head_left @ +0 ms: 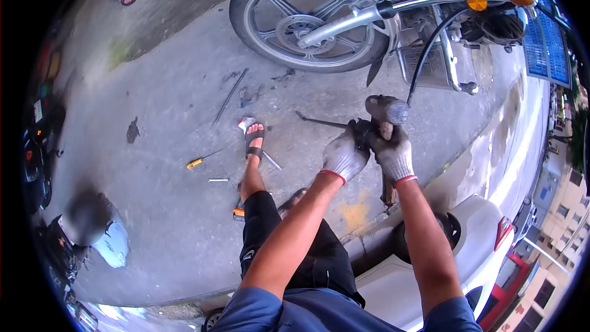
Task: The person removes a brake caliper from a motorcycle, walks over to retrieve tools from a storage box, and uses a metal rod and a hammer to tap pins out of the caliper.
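My right hand [395, 155], in a white work glove with blackened fingers, is wrapped round the handle of a hammer [393, 112]. Its heavy metal head is up, beyond my fingers, and a stretch of brown handle shows below the glove. Close beside it, my left hand [345, 155], gloved the same way, is closed on a dark metal part with a thin rod [322, 122] pointing left. The fingers hide most of that part, and I cannot tell whether the hammer touches it.
Ahead stands a motorcycle with its front wheel [310, 21] on the concrete. Around my sandalled foot [254, 138] lie a long metal bar [231, 96], a yellow-handled screwdriver [195, 163] and small rods. A white car [399, 276] is close at right; a person [101, 227] is low at left.
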A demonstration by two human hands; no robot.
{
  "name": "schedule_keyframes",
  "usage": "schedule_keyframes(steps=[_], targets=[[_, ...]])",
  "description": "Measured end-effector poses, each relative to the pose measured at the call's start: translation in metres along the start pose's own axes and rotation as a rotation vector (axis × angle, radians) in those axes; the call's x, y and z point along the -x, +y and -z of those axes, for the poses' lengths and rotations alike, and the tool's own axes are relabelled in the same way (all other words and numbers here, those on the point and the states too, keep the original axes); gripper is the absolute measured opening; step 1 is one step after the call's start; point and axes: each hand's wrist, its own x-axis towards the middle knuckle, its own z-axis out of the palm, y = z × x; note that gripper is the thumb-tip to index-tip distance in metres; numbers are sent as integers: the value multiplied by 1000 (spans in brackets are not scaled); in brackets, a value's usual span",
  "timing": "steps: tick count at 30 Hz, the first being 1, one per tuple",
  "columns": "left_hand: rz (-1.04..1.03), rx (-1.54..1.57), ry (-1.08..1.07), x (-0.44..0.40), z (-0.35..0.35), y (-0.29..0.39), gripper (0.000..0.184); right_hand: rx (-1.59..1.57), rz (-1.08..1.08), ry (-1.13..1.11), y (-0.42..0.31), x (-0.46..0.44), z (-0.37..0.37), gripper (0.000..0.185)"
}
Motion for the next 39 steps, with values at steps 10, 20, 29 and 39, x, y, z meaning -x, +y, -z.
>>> schedule_keyframes(steps=[10, 20, 29, 39], targets=[[134, -31, -166, -3, 30, 24, 52, 231, -61, -79, -19, -7, -2, 36], [128, 4, -217, -6, 33, 24, 54, -59, -303, -41, -73, 57, 50, 18], [183, 64, -216, -9, 24, 20, 53, -17, -257, -84, -48, 51, 39, 28], [207, 62, -252, -10, 33, 26, 50, 249, 22, 9, -27, 61, 42, 14]])
